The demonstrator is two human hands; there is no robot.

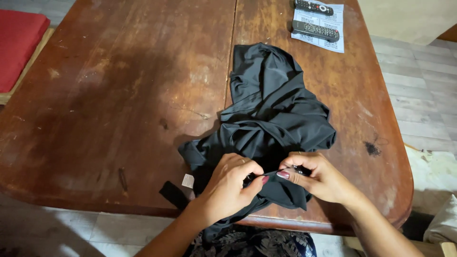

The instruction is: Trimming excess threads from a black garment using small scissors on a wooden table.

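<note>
Head view, looking down on a worn brown wooden table (109,95) with rounded corners and a seam running down its middle. A crumpled black garment (271,104) lies on the table right of the seam, its bulk stretching from the centre toward the near edge, where part of it hangs over the rim. A small pale label (188,180) and a black strap (172,194) lie at the garment's lower left, beside the table edge.

The left hand (232,185) rests on the near part of the garment, fingers curled in and thumb pressed against a fold of black fabric, pinching it. The right hand (316,177) meets it just beside, thumb and forefinger closed narrowly on the same fold; a small dark fitting shows between these fingertips, too small to identify. Both hands thus hold the cloth, with the fold stretched between them.

At the far edge of the table, well apart from the hands, two black remote controls (315,30) lie on a white printed sheet (333,45). A red cushion (16,45) sits at the upper left, off the table. Pale plank flooring (423,85) shows to the right.
</note>
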